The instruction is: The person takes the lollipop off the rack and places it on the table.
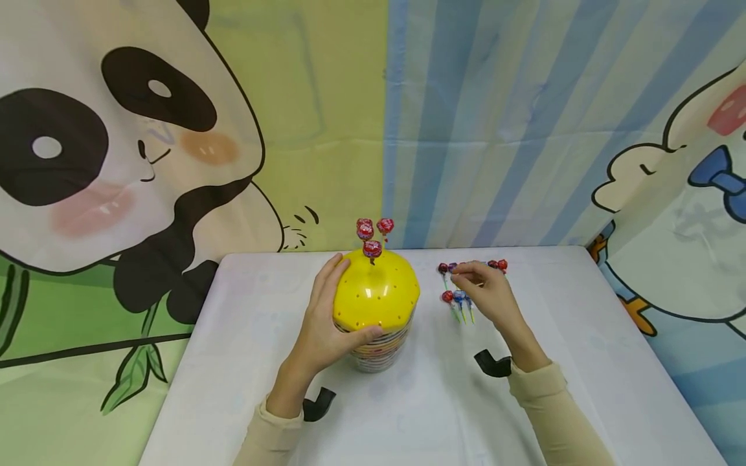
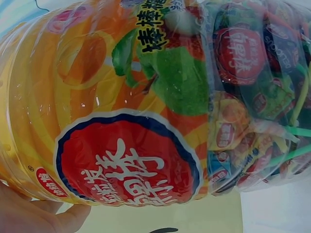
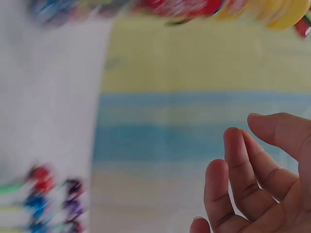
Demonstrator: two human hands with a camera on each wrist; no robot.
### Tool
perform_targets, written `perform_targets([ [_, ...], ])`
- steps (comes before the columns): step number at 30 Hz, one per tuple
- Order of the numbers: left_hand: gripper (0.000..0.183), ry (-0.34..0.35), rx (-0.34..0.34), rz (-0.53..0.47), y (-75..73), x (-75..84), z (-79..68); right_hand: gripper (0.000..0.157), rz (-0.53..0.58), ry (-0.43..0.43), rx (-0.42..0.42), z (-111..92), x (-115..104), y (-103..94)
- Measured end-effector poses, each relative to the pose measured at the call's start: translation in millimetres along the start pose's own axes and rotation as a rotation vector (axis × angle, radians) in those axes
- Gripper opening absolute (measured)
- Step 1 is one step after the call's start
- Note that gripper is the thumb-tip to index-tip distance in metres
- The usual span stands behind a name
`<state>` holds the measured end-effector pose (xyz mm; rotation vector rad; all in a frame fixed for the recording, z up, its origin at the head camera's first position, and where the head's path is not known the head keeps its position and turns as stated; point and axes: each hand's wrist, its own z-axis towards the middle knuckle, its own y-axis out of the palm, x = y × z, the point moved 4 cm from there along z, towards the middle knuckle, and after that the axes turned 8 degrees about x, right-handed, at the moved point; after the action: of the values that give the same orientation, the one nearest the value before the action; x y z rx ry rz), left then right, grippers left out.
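Note:
My left hand grips a clear plastic candy jar round its domed yellow lid, thumb in front and fingers at the far left side. The lid is dotted with small holes. Several red-wrapped lollipops stand upright in its top. In the left wrist view the jar's orange label shows, with wrapped lollipops inside. Nothing is held by my right hand, which hovers over loose lollipops right of the jar; in the right wrist view its thumb and fingers stand apart.
Two rows of lollipops lie on the white table: a near row with red and blue wrappers, and a far row partly hidden behind my right hand. A cartoon-printed backdrop stands along the table's far edge.

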<state>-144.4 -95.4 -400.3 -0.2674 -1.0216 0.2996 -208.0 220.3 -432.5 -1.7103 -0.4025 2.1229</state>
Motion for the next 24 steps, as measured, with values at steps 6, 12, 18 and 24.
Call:
perform_targets([
  [6, 0.105, -0.012, -0.006, -0.007, 0.0, 0.0, -0.1, 0.019, 0.149, -0.161, -0.012, -4, -74, 14.0],
  [12, 0.105, -0.007, -0.005, -0.008, -0.9, -0.4, -0.1, 0.016, 0.216, -0.293, -0.035, -5, -118, 33.4],
  [18, 0.105, 0.010, -0.006, 0.003, -1.7, -1.0, -0.8, 0.019, 0.240, -0.390, -0.077, -4, -141, 56.1],
  [24, 0.104, 0.022, -0.010, 0.004, -1.7, -0.8, -1.2, 0.021, 0.239, -0.421, -0.084, -4, -150, 66.4],
])
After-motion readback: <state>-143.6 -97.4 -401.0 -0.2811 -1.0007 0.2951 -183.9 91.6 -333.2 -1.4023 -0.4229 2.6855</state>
